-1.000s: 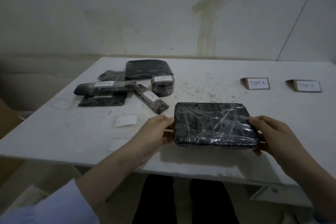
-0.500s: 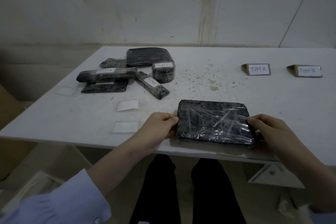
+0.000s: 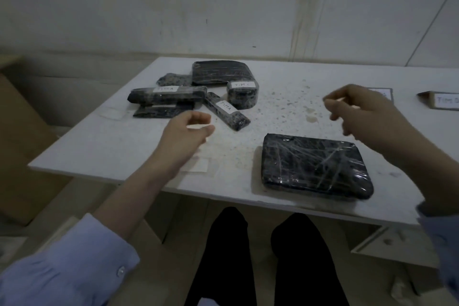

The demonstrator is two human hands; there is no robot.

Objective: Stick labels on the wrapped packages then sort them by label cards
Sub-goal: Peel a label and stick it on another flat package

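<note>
**On the worktop's near edge, a package lies free of both hands**

Near the front edge of the worktop (image 3: pixel 99 146) lies a flat black package (image 3: pixel 315 165), film-wrapped, with no label showing on its top. Neither hand touches it. The left hand (image 3: pixel 186 129) hovers well to its left and a little further back, fingers curled toward the thumb. A white blank label (image 3: pixel 200 127) shows in the gap between them, but I cannot tell whether it is pinched or simply lies beneath. A second blank label (image 3: pixel 196 165) lies by the left wrist. The right hand (image 3: pixel 357 104) is raised beyond the package's far right corner, blurred, with its fingers loosely curled round nothing.

Beyond the left hand sits a pile of wrapped packages:
- a long one (image 3: pixel 169 94) with a white label
- a slim bar (image 3: pixel 227 110) marked TIMA
- a squat block (image 3: pixel 243 94) marked TIM C
- a broad flat one (image 3: pixel 222 72) at the back

At the far right stand two label cards. One card (image 3: pixel 386 94) is mostly hidden behind the right hand, and the other card (image 3: pixel 444 100) is cut off by the frame edge.
</note>
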